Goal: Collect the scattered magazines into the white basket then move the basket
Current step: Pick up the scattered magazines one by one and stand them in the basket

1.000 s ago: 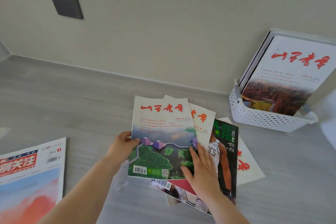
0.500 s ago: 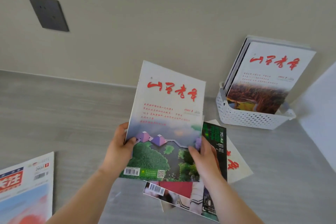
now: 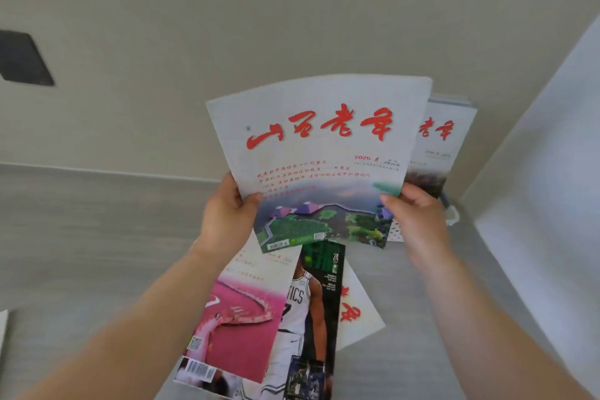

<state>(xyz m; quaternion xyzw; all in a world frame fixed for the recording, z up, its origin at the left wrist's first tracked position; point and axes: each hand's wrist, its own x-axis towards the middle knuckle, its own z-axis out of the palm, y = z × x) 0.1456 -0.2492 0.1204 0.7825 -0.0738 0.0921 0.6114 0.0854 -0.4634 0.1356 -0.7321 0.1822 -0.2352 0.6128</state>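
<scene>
I hold a white magazine with red calligraphy and a green landscape cover up in the air, slightly bowed. My left hand grips its left edge and my right hand grips its right edge. Behind it stands the white basket, mostly hidden, with upright magazines of the same title inside. Below on the grey surface lie a pink-cover magazine, a basketball magazine and a white one, overlapping.
A beige wall rises behind with a dark switch plate at the left. A white panel stands at the right beside the basket. Another magazine's corner shows at the left edge.
I lifted the landscape magazine off the pile and carried it up and right, in front of the basket. The pink-cover magazine beneath is now uncovered.
</scene>
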